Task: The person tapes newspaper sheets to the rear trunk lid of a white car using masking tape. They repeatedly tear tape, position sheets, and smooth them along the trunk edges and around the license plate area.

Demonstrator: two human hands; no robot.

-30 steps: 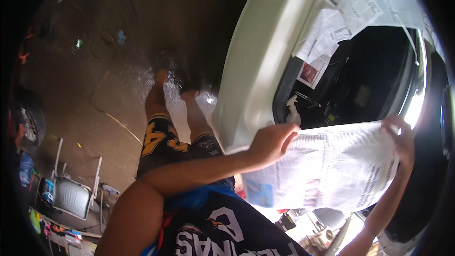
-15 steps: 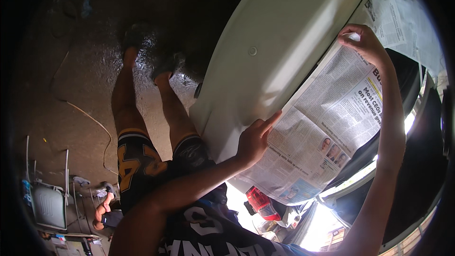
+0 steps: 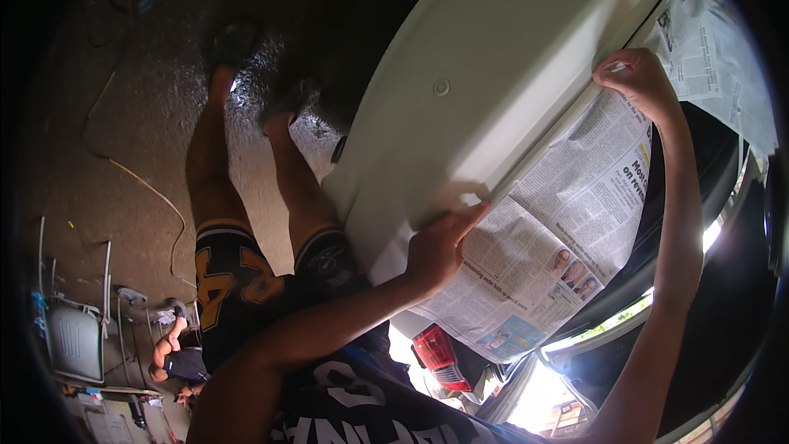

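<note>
A printed newspaper sheet [image 3: 559, 197] hangs along the edge of a pale car body panel [image 3: 493, 49], over a dark opening. My left hand [image 3: 440, 255] is at the sheet's left edge. Its index finger is stretched out and presses on the border between paper and panel, while the other fingers are curled and partly hidden. Farther up the same border, my right hand [image 3: 637, 78] is closed in a pinch at the sheet's top corner; a bit of white shows between the fingers. A second newspaper sheet [image 3: 707, 49] covers the area beyond my right hand.
A red tail light [image 3: 441, 353] shows below the sheet. At the lower left are a grey chair [image 3: 76, 341] and another person [image 3: 177, 358], partly visible. A thin hose or cord [image 3: 148, 185] lies on the wet-looking floor [image 3: 123, 140].
My right hand has shifted slightly down along the border, and the paper beside it has creased inward. My left index finger stays at the edge. The view has moved a little.
</note>
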